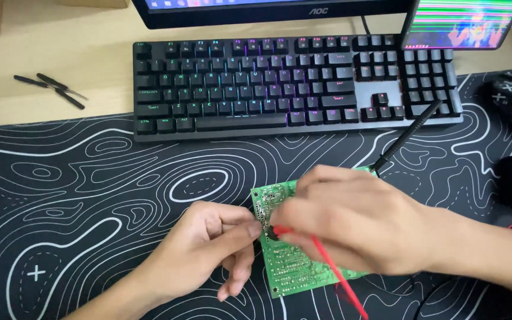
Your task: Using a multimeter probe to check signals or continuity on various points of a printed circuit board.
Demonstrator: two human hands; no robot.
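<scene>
"What are you holding?"

"A green circuit board (291, 269). It lies flat on the black desk mat (90, 195) with the wavy white lines, in front of the keyboard (291, 83). My left hand (208, 249) pinches its left edge with thumb and finger, I think so it won't slide."

"And your other hand?"

"My right hand (357, 222) is closed around a thin red probe (327, 266). I hold it like a pencil, so its tip meets the board. A black probe (407, 133) sticks out past my knuckles toward the keyboard. I cannot tell if my fingers grip that one too."

"What does the board feel like?"

"It looks hard, flat and thin, with lots of tiny dots. The mat looks soft. Two small black screwdrivers (51, 89) lie on the smooth wooden desk (42, 53), well apart from my hands."
</scene>
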